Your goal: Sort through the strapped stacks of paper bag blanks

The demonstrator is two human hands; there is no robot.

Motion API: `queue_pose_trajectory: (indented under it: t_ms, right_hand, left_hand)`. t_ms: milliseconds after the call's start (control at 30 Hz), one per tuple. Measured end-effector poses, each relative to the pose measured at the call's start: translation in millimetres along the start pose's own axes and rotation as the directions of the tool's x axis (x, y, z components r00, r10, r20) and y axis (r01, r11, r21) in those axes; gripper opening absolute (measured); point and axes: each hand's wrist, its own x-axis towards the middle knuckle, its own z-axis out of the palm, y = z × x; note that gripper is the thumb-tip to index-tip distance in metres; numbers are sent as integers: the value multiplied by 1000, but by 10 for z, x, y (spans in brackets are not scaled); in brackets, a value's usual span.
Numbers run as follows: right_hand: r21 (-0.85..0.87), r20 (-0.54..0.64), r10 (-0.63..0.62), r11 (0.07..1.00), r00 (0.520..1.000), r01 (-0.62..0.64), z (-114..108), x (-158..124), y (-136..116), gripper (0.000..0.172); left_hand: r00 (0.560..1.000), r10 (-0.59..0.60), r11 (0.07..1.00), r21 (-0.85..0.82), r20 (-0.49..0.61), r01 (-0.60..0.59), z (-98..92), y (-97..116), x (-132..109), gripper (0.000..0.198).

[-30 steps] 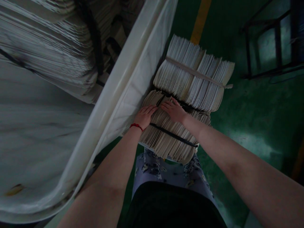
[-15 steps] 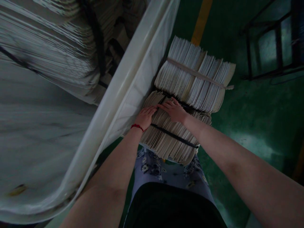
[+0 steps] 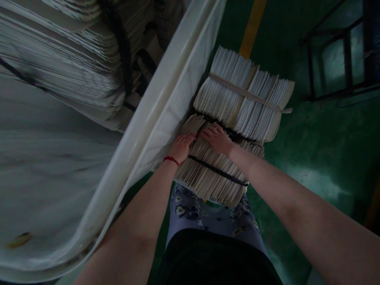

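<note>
Paper bundle (image 3: 208,174), long axis along its black strap (image 3: 218,170)

Paper bundles (image 3: 240,105) lie right of a plastic tub (image 3: 154,118).

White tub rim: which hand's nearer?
Left hand: flat on the strapped paper bundle, beside the white tub rim but not touching it. Right hand: on the same bundle, farther from the rim.

Left hand (image 3: 181,148) and right hand (image 3: 217,138) spread flat on a black-strapped bundle of paper sheets (image 3: 208,170), red cord (image 3: 170,160) on the left wrist! Just beyond sits a second bundle (image 3: 240,99) under a beige strap, white plastic tub rim (image 3: 166,99) alongside, green floor (image 3: 323,138) past them.
</note>
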Motion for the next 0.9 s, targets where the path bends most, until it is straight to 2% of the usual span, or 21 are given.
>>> queue_pose_trajectory:
  t_ms: [167,500,767,900]
  right_hand:
    - [-37,-59,-20,999,998,17,41,-27,-45,61]
    - [-13,-25,-46,999,999,46,58,-23,4,65]
    - [46,-11,-49,998,999,49,41,-2,78,76]
    - [64,-33,-38,997,999,40,29,-11,71,91]
  left_hand:
    - [1000,-1,1000,12,1,1,19,-10,5,51]
    - [1000,5,1000,10,22,-6,0,18,-18,52]
    - [1000,-12,1000,27,8,12,-27,-9,-15,63]
    - [1000,2,999,32,13,-2,-41,-35,-22,65]
